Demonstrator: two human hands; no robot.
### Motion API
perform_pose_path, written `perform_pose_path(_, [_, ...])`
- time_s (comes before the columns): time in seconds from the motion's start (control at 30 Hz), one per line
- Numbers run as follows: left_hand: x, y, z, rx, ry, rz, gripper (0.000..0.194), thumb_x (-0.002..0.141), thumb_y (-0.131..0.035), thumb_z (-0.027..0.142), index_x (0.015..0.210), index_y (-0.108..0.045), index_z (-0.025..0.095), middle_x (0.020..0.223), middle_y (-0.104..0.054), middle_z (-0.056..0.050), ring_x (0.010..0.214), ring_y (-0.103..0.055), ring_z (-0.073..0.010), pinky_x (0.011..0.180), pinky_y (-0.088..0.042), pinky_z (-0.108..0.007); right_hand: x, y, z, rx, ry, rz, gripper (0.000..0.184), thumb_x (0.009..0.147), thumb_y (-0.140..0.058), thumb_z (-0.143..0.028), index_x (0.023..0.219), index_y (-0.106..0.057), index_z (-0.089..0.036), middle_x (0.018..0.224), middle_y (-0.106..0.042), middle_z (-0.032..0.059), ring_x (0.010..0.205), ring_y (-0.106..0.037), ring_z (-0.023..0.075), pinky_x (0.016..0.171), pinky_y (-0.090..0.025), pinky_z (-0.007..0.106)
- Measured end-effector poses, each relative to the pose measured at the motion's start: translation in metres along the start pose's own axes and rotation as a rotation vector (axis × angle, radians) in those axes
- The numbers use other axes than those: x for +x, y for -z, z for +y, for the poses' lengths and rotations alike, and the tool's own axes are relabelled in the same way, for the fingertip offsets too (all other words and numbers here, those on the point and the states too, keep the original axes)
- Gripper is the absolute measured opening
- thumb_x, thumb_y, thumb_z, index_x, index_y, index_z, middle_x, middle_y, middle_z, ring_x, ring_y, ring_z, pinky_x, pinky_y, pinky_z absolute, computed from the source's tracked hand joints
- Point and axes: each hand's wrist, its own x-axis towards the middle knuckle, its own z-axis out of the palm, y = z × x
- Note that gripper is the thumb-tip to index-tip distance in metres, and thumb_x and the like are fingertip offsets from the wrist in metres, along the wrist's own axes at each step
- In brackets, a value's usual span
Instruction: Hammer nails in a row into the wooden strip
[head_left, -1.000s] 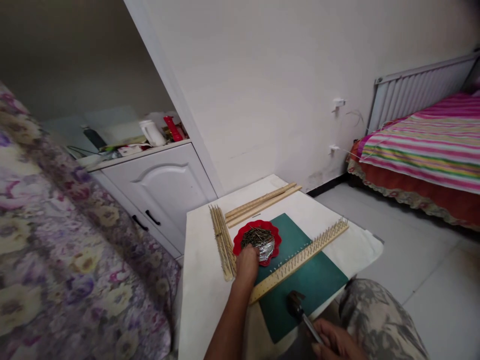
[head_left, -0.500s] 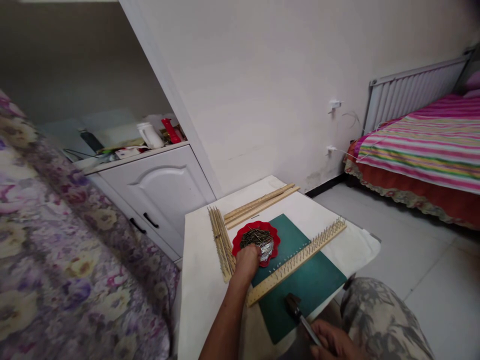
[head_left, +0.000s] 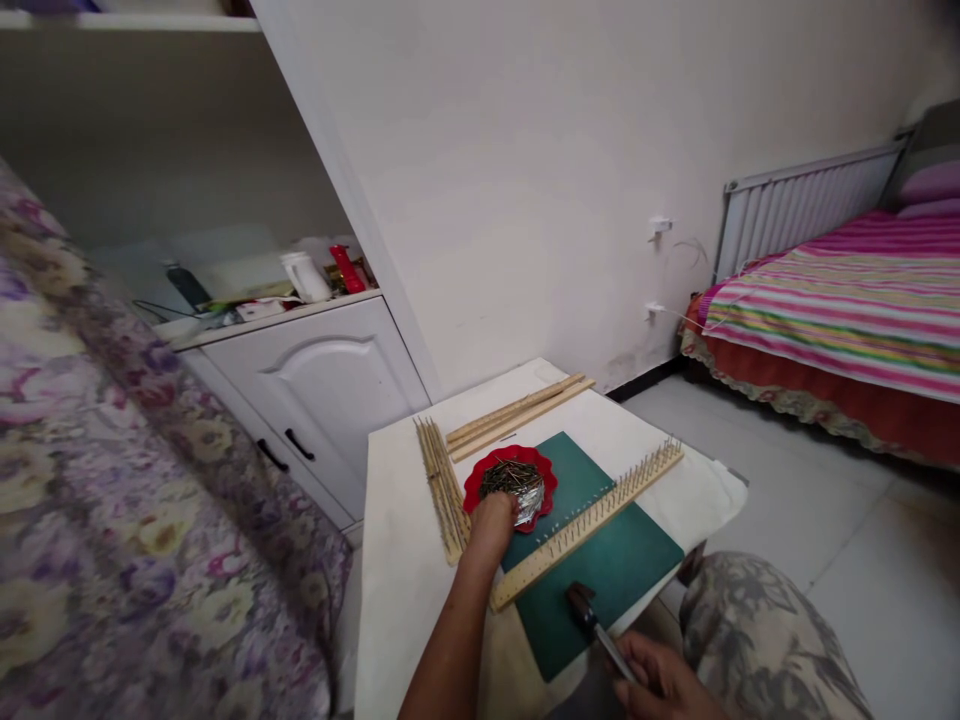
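My left hand (head_left: 496, 515) reaches into a scalloped red bowl (head_left: 551, 488) of nails (head_left: 510, 476). Its fingers are curled down at the nails, and whatever is between the fingertips is hidden. Darker nails lie at the back of the bowl, shiny silver ones at the front. My right hand (head_left: 654, 675) grips the handle of a hammer (head_left: 604, 640), its dark head over a green mat (head_left: 622, 560). Across the mat lies a wooden strip (head_left: 525, 578) with nails standing upright in rows along it; its near left end has bare holes.
Bundled thin wooden strips (head_left: 442, 490) lie left of the bowl, and more wooden strips (head_left: 517, 415) lie along the back of the white table (head_left: 390, 600). A floral curtain (head_left: 180, 520) hangs at left; a bed (head_left: 840, 310) stands at right. My knee (head_left: 765, 630) is beside the table.
The view has shifted slightly. My left hand stays in the bowl with the nails, and my right hand still holds the hammer over the mat.
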Motion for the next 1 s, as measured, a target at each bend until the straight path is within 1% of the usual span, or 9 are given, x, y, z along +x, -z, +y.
perform_pose_path(0.13, [-0.005, 0.002, 0.001, -0.008, 0.002, 0.011, 0.019, 0.072, -0.048, 0.022, 0.077, -0.066, 0.018, 0.079, -0.068, -0.006, 0.079, -0.061, -0.0212, 0.063, -0.039, -0.027, 0.000, -0.001, 0.005, 0.017, 0.007, -0.004, 0.043, 0.061, -0.061, -0.061, 0.071, -0.056, -0.019, 0.052, -0.046, -0.0055, 0.042, -0.035, 0.0076, 0.038, -0.024, 0.017])
perform_pose_path(0.27, [-0.005, 0.006, 0.004, -0.008, 0.000, -0.015, 0.018, 0.069, -0.054, 0.025, 0.077, -0.068, 0.017, 0.079, -0.068, -0.006, 0.078, -0.062, -0.0220, 0.062, -0.040, -0.027, 0.001, -0.002, 0.006, 0.030, 0.012, -0.007, 0.044, 0.062, -0.061, -0.061, 0.070, -0.053, -0.019, 0.050, -0.045, -0.0061, 0.041, -0.030, 0.0067, 0.037, -0.018, 0.017])
perform_pose_path(0.4, [0.000, 0.012, 0.012, 0.017, 0.008, -0.037, 0.020, 0.068, -0.053, 0.019, 0.080, -0.069, 0.014, 0.081, -0.069, -0.009, 0.080, -0.062, -0.0228, 0.064, -0.041, -0.028, 0.003, -0.001, 0.007, 0.042, 0.041, -0.030, 0.046, 0.061, -0.061, -0.062, 0.071, -0.052, -0.019, 0.054, -0.044, -0.0055, 0.045, -0.033, 0.0074, 0.040, -0.021, 0.017])
perform_pose_path(0.53, [0.005, 0.016, 0.017, 0.042, 0.019, -0.051, 0.022, 0.069, -0.051, 0.016, 0.080, -0.069, 0.012, 0.086, -0.069, -0.013, 0.082, -0.062, -0.0241, 0.066, -0.042, -0.029, 0.005, 0.000, 0.008, 0.010, 0.041, -0.037, 0.048, 0.060, -0.059, -0.065, 0.071, -0.051, -0.019, 0.049, -0.040, -0.0077, 0.041, -0.029, 0.0064, 0.039, -0.016, 0.018])
perform_pose_path(0.7, [0.001, 0.018, 0.015, 0.030, 0.005, -0.063, 0.019, 0.069, -0.053, 0.018, 0.080, -0.069, 0.016, 0.085, -0.069, -0.008, 0.084, -0.062, -0.0213, 0.067, -0.042, -0.026, 0.004, -0.001, 0.004, 0.012, 0.003, -0.014, 0.048, 0.060, -0.059, -0.066, 0.069, -0.049, -0.019, 0.052, -0.042, -0.0064, 0.042, -0.031, 0.0067, 0.038, -0.017, 0.018])
perform_pose_path(0.87, [-0.006, 0.018, 0.014, 0.008, -0.018, -0.022, 0.017, 0.072, -0.050, 0.018, 0.078, -0.066, 0.016, 0.082, -0.068, -0.007, 0.081, -0.061, -0.0200, 0.065, -0.040, -0.025, 0.005, 0.001, 0.004, -0.001, -0.031, -0.051, 0.049, 0.061, -0.058, -0.067, 0.071, -0.046, -0.020, 0.048, -0.041, -0.0082, 0.038, -0.027, 0.0050, 0.034, -0.014, 0.017])
perform_pose_path(1.0, [-0.014, 0.023, 0.014, -0.034, -0.053, 0.070, 0.021, 0.079, -0.044, 0.019, 0.087, -0.063, 0.018, 0.095, -0.064, -0.006, 0.090, -0.058, -0.0189, 0.070, -0.039, -0.025, 0.009, 0.004, 0.014, -0.003, -0.016, -0.059, 0.052, 0.059, -0.056, -0.070, 0.070, -0.043, -0.021, 0.046, -0.043, -0.0091, 0.033, -0.025, 0.0030, 0.031, -0.014, 0.016])
